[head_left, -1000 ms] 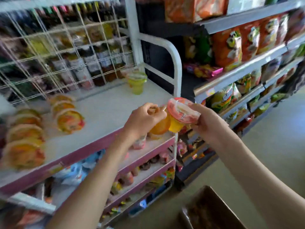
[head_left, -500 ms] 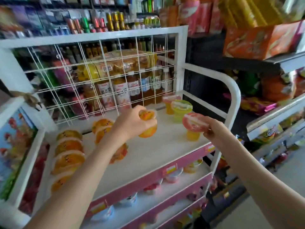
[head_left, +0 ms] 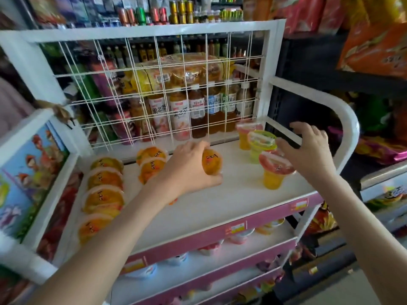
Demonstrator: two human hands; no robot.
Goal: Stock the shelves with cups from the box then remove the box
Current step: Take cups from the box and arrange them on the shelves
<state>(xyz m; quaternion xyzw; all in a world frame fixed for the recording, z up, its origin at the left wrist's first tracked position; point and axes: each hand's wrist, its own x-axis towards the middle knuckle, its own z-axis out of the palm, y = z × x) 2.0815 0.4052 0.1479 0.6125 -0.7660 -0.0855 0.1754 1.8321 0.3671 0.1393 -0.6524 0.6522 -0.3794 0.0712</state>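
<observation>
Left hand (head_left: pixel 189 166) grips round orange jelly cup (head_left: pixel 211 162) on white top shelf (head_left: pixel 220 203); right hand (head_left: pixel 308 150), fingers spread, hovers over red-lidded yellow tapered cup (head_left: pixel 274 170).

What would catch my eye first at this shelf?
The two bare arms reaching in: the left hand grips an orange cup at mid-shelf, while the right hand hangs open by a tall pink-lidded cup near the right rail. Next, the rows of orange cups lying along the left of the white shelf, in front of a wire grid with bottles behind it.
</observation>
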